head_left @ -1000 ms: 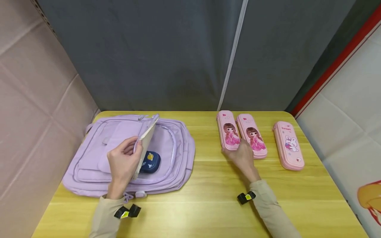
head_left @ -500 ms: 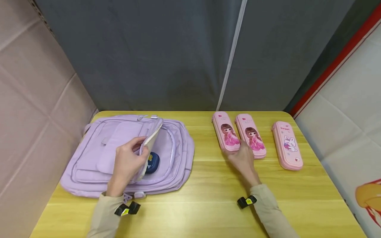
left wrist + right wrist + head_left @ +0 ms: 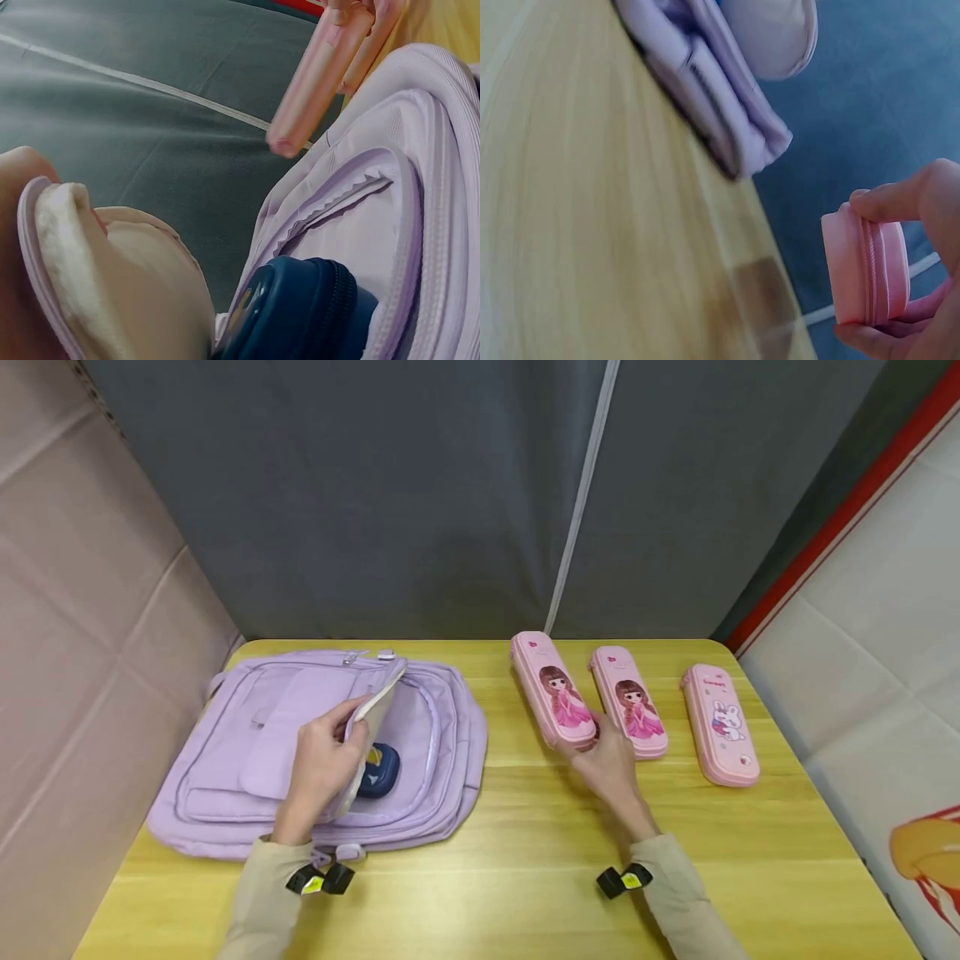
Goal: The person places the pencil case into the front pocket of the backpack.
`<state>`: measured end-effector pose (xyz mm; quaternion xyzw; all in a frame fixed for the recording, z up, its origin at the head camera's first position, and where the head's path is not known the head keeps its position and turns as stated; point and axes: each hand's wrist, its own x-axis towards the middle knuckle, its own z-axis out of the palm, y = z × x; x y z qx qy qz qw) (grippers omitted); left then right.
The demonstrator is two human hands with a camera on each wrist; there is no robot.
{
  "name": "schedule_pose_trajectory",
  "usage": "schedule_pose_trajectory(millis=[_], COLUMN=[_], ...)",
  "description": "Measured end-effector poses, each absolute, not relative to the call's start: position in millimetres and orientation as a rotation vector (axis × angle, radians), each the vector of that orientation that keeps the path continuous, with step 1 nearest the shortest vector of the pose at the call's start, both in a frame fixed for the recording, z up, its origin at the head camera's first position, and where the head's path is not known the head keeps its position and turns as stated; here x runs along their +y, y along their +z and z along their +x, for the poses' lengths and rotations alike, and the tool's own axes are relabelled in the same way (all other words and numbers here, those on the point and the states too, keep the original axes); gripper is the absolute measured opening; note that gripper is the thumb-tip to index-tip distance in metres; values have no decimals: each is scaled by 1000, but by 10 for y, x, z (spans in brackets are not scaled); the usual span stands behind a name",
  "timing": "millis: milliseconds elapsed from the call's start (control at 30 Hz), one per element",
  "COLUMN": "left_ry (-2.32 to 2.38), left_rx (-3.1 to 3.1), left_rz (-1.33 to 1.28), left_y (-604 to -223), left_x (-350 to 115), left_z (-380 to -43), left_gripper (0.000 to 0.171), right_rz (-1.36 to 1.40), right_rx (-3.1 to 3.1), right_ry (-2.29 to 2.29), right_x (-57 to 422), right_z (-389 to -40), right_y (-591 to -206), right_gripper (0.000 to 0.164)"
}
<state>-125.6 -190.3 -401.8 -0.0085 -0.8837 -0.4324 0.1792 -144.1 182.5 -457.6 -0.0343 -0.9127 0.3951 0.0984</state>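
A lavender backpack (image 3: 225,760) lies flat on the left of the table. Its front flap (image 3: 378,710) is lifted, pinched at the edge by my left hand (image 3: 322,764). Inside the open pocket sits a dark blue zipped case (image 3: 381,770) with a yellow planet print, partly hidden by the flap; the left wrist view shows this blue case (image 3: 292,311) close up. My right hand (image 3: 609,766) grips the lower end of a pink pencil case (image 3: 553,689) with a doll print. In the right wrist view the pink pencil case (image 3: 866,266) is held between thumb and fingers, off the table.
Right of the held one lie a second doll-print pencil case (image 3: 630,702) and a pink bunny-print pencil case (image 3: 722,724). The yellow wood table (image 3: 480,902) ends at a grey curtain (image 3: 375,510) behind; pale panels stand at both sides.
The right hand has lifted the doll-print pencil case and shifted it left, away from its neighbour. The left hand has moved slightly right with the flap.
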Motion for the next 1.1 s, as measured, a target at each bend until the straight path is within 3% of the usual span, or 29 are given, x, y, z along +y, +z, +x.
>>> schedule_pose_trajectory(millis=[300,833,1100], left_ry=[-1403,-1586,-1605], left_rx=[-2587,-2392,-2366], left_rz=[-11,14,-63], left_y=[-4025,-4026,-4042], left_x=[-1979,-1981,-2011], left_z=[-1268,-1247,-1258], left_gripper=[38,33,45], right_rz=[51,288,362], right_rx=[-2661,-2657,-2741], right_ry=[1309,1522,1539], right_x=[1633,1501,1410], right_z=[-1293,-1186,-1144], right_y=[-4316,-4259,-4301], right_gripper=[79,76,78])
